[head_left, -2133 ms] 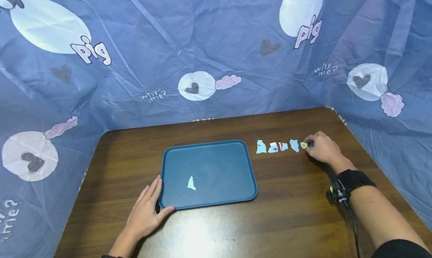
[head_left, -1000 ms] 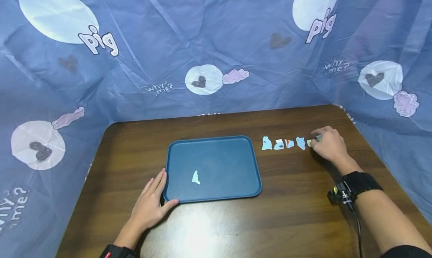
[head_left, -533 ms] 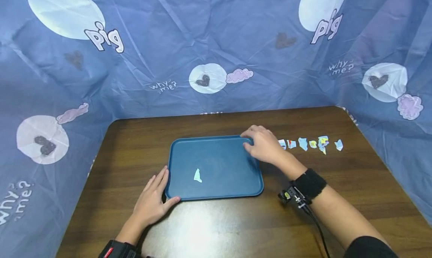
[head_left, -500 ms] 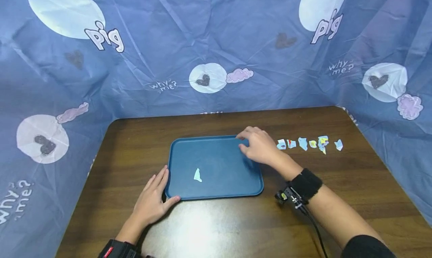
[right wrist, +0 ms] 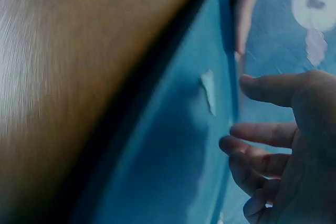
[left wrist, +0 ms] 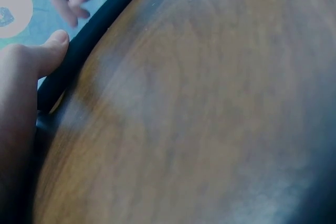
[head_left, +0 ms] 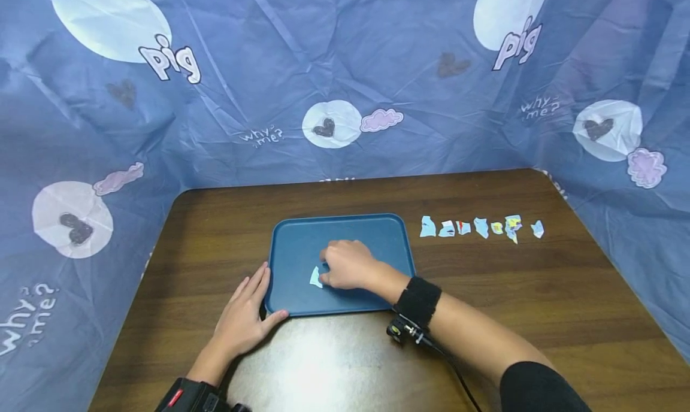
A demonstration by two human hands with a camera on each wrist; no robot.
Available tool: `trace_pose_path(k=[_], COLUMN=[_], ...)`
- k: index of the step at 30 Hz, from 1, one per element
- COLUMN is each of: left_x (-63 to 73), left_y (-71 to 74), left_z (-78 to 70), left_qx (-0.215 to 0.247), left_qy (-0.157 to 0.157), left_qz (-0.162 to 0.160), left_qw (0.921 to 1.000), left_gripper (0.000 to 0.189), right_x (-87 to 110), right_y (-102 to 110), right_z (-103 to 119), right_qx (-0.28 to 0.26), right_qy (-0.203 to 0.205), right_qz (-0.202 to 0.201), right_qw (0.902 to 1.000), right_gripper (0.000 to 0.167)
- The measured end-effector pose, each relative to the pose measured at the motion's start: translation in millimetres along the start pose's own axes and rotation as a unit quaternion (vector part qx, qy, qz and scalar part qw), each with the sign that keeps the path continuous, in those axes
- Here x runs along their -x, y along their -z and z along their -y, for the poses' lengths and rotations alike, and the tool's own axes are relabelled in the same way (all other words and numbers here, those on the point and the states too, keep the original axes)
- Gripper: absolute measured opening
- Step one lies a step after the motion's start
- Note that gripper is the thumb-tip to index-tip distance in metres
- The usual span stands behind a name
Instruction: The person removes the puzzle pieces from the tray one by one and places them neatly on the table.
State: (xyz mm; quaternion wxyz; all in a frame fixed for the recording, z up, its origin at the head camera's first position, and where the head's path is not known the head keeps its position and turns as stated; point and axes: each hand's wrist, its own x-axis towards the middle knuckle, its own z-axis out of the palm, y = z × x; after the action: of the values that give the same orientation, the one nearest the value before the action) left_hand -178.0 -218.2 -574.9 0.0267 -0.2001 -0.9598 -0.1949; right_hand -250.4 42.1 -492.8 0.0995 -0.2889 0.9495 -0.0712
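A blue tray lies on the wooden table with one torn scrap of pale paper on it. My left hand rests against the tray's left side, fingers straight along the edge and thumb on the front rim. Over the tray, my right hand is just right of the scrap. In the right wrist view, the thumb and relaxed fingers of that hand stand apart with nothing between them; the scrap appears beyond the fingertips. The left wrist view shows the left thumb on the tray rim.
Right of the tray, several torn paper scraps form a row, from a pale blue one past a yellow-marked one to a small blue one. A printed blue curtain hangs behind the table. A cable trails from the right wrist.
My right hand has left the right end of the scrap row and moved left, across the tray's far right corner, to beside the scrap on the tray. The left hand keeps its place at the tray.
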Motion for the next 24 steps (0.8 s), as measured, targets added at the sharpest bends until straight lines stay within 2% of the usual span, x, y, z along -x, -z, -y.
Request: trace_pose_path(k=[8,12,16,24], left_x=[-0.5,-0.2,0.6,-0.2], left_y=[0.1,-1.1,-3.9,-3.5], left_z=[-0.5,-0.7,-0.8,-1.0], left_qx=[0.006,0.008,0.008,0.004], left_qy=[-0.003,-0.005,0.000,-0.003], left_qz=[0.000,0.000,0.004,0.003], left_qw=[1.0000,1.0000,1.0000,1.0000], left_gripper=[0.099,0.099,0.099,0.098], right_x=[-13.8,-14.5,-12.6,-2.7], right_y=[-23.7,-25.3,-24.4,-15.1], right_z=[20.2,19.9,18.1,9.2], right_qx=[0.054,0.048,0.037,0.005], right_qy=[-0.004,-0.010,-0.015,-0.035], right_qz=[-0.008,-0.011,0.003,0.022], right_qw=[0.9985,0.9987,0.9992,0.9991], right_gripper=[0.036,0.026,0.021,0.030])
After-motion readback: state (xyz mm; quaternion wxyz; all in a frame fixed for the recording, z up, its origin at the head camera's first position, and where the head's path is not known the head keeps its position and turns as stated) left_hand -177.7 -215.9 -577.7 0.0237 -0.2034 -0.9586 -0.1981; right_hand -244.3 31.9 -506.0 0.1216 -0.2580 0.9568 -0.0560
